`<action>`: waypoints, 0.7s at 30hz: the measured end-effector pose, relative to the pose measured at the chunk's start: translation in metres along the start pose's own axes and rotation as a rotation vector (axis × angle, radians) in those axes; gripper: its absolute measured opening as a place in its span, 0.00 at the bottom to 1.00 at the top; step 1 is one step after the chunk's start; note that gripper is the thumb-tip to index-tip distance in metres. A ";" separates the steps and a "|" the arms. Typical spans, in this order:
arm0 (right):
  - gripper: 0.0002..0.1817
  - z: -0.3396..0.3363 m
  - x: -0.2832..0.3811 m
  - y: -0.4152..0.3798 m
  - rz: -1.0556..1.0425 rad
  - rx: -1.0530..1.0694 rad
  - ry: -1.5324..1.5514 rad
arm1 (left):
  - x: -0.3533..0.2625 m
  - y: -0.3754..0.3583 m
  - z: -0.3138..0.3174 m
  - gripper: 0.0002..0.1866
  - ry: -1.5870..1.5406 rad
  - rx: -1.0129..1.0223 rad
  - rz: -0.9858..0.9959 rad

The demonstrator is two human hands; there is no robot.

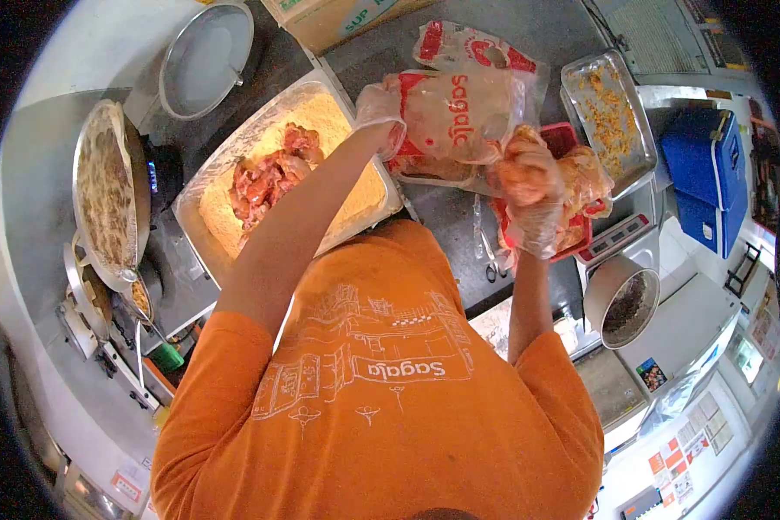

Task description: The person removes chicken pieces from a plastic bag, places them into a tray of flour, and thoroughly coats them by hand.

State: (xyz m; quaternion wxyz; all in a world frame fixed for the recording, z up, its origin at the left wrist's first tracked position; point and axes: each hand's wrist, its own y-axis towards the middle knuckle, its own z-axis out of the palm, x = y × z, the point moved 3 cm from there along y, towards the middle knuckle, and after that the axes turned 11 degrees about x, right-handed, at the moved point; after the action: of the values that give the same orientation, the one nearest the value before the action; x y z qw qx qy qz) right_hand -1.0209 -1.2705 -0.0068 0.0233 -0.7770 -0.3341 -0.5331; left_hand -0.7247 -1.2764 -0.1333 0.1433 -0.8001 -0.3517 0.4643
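My left hand [380, 114], in a clear plastic glove, grips the left edge of a clear bag with red print [455, 113]. Raw marinated meat [527, 169] is in my right hand [536, 212], which is gloved too and blurred by motion, beside the bag's right end. Under and beside that hand is a red tray [559, 137], with more meat in clear plastic [585, 178] over it. To the left, a pile of red meat pieces [269, 178] lies on orange-yellow flour in a white tub [206, 247], partly hidden by my left forearm.
A metal tray with crumbs [611, 117] stands at the right, near a scale [615, 236], a metal pot [624, 303] and a blue cooler [706, 173]. Scissors [492, 267] lie by the red tray. At the left are a large pan [108, 186] and a round sieve [206, 61].
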 end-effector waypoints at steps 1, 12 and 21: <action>0.16 0.000 -0.004 -0.009 0.079 -0.127 0.182 | 0.007 0.011 0.009 0.24 0.161 0.013 0.072; 0.20 0.090 0.128 0.034 0.025 0.476 0.458 | 0.048 -0.173 -0.128 0.24 -0.292 0.087 0.606; 0.23 0.228 0.261 0.027 -0.341 1.402 0.507 | 0.230 -0.281 -0.233 0.23 -0.414 -0.245 0.172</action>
State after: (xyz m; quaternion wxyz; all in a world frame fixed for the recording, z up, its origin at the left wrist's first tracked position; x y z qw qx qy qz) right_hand -0.7668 -1.0727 0.1241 0.5042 -0.3722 -0.6940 -0.3545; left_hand -0.5747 -0.8940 -0.0019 -0.0699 -0.7264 -0.3581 0.5825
